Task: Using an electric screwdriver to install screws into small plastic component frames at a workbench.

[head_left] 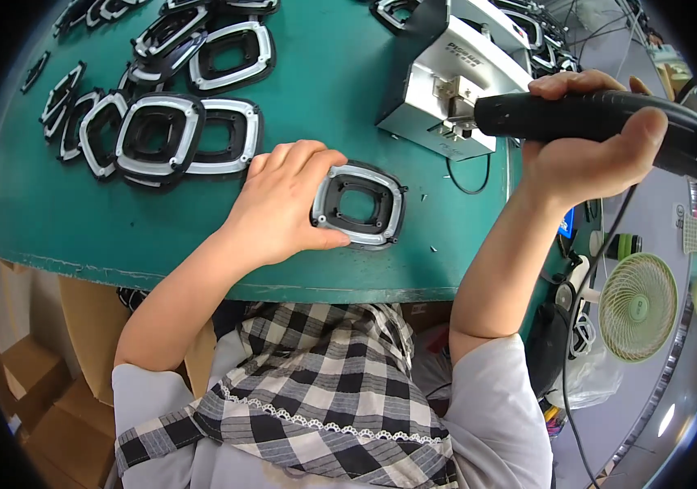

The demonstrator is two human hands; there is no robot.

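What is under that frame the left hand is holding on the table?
The frame lies flat on the green table; green surface shows through its square opening. The left hand covers its left edge, so anything beneath that part is hidden. The right hand holds a black power tool apart from it.

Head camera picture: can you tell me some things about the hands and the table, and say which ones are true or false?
1. The left hand holds a square grey-and-black frame on the green table. True.
2. The right hand is empty. False: it grips a black electric screwdriver.
3. The screwdriver's tip points at the white box. True.
4. More frames lie piled on the table's left. True.
5. The small fan stands on the table. False: it is off to the right, below the table's edge.
6. The table is red. False: green.
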